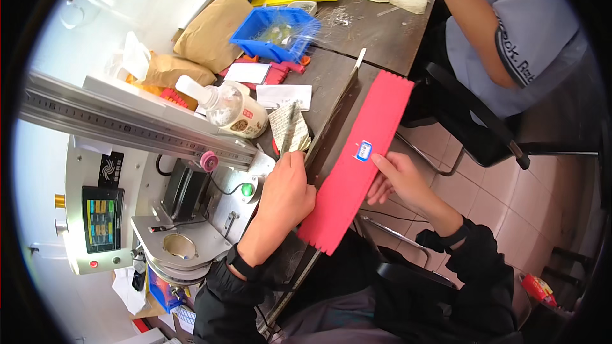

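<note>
A long red flat strip (358, 162) with toothed ends and a small blue-and-white label (363, 151) slants across the middle, over the table edge. My right hand (401, 181) grips its right edge, thumb on top beside the label and the other fingers curled beneath. My left hand (287, 185) is closed at the strip's lower left side. From its fist a slim grey tool (291, 129), perhaps tweezers, points away from me over a crumpled patterned cloth (285, 122). Its lower end is hidden in the fingers.
At left stands a machine with a lit screen (102, 222), a ruled rail (146, 121) and a green button (247, 189). Beyond are a plastic jar (239, 111), a blue bin (258, 33) and a paper bag (213, 30). Another person (510, 32) sits at upper right near a black chair (475, 114).
</note>
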### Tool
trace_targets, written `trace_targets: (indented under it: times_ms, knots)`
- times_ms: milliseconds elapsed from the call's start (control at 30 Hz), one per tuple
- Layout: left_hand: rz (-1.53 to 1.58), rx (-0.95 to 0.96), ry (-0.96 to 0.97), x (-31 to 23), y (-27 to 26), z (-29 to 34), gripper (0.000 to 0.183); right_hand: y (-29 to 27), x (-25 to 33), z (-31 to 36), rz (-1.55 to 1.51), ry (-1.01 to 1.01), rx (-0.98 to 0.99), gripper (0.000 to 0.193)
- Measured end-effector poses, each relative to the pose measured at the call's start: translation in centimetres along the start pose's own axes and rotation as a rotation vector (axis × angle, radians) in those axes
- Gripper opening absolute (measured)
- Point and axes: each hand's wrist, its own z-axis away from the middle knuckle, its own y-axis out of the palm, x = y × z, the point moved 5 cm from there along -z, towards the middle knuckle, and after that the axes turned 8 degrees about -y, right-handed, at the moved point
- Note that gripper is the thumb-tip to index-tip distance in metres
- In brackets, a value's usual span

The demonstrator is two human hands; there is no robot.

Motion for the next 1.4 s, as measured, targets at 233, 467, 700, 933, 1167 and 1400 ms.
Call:
trace_targets:
  times_ms: [233, 467, 700, 933, 1167, 1400]
  knots:
    - [0.025, -0.071, -0.070, -0.3, 0.6, 0.7, 0.022, 0.5, -0.9, -0.8, 0.012, -0.031, -0.150, 0.042]
    - [0.084, -0.163, -0.022, -2.2, 0.7, 2.0, 0.063, 1.7, -0.4, -0.9, -0.108, -0.136, -0.234, 0.033]
    - [0.018, -0.083, -0.096, -3.7, 1.8, 2.3, 0.076, 1.1, -0.2, -1.2, -0.052, -0.149, -0.209, 0.032]
    - [-0.197, -0.106, -0.063, -4.5, 1.1, 3.5, 0.081, 1.0, 0.0, -1.0, -0.009, -0.145, -0.201, 0.032]
    - [-0.223, -0.014, -0.072, -4.1, 1.0, 4.8, 0.099, 0.1, -0.1, -1.0, 0.050, -0.277, -0.241, 0.036]
    - [-0.223, -0.038, -0.168, -5.2, 1.9, 4.7, 0.093, -0.9, 0.7, -2.1, 0.154, -0.320, -0.248, 0.036]
